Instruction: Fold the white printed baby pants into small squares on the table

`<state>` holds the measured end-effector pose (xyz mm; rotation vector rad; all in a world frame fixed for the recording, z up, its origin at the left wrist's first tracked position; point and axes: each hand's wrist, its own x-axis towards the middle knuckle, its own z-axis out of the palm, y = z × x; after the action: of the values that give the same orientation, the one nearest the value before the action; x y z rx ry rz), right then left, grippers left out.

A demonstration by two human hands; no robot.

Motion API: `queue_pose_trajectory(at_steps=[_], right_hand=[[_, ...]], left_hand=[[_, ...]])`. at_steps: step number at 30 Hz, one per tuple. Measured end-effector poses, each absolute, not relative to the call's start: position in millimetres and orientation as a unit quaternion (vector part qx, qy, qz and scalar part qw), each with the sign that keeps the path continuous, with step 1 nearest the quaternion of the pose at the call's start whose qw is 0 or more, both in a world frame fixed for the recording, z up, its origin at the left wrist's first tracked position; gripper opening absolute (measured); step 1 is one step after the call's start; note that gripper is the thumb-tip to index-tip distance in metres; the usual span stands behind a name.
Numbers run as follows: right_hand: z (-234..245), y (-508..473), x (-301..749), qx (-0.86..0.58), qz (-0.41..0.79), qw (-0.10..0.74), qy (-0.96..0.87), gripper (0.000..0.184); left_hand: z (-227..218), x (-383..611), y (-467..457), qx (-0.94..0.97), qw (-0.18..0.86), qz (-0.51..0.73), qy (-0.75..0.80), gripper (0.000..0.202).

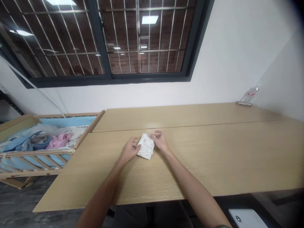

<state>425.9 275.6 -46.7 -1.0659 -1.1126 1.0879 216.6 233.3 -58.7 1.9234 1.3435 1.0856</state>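
Note:
A small folded white cloth [145,147] with a faint grey print lies over the wooden table, a little left of the middle. It looks soft and layered; its exact kind is hard to make out. At its left edge, my left hand [130,149] grips it, thumb on top and fingers curled around the side. My right hand [160,140] is at its upper right corner, thumb and fingertips pinched together on the edge. Both forearms reach in from the near side of the table.
The wooden table [225,152] has a seam running along its length. A clear plastic package [248,96] stands in the far right corner. To the left is a wooden crib [68,152] with blue lining and pink and blue clothes. A white phone [248,218] lies low at the right.

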Motion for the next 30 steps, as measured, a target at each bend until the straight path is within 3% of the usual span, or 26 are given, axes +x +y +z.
queue_pose_trajectory(at_steps=[12, 20, 30], right_hand=[[-78.6, 289.5, 427.9, -0.428, 0.422, 0.524, -0.603, 0.04], [-81.8, 293.7, 437.9, -0.482, 0.286, 0.453, -0.693, 0.022], [-76.7, 293.3, 436.7, -0.495, 0.25, 0.422, -0.717, 0.019]], left_hand=[[-53.8, 216.8, 226.2, 0.776, 0.251, 0.257, 0.518, 0.029], [-44.9, 218.0, 221.6, 0.793, 0.254, 0.194, 0.518, 0.056], [-44.4, 216.7, 224.6, 0.801, 0.207, 0.171, 0.535, 0.054]])
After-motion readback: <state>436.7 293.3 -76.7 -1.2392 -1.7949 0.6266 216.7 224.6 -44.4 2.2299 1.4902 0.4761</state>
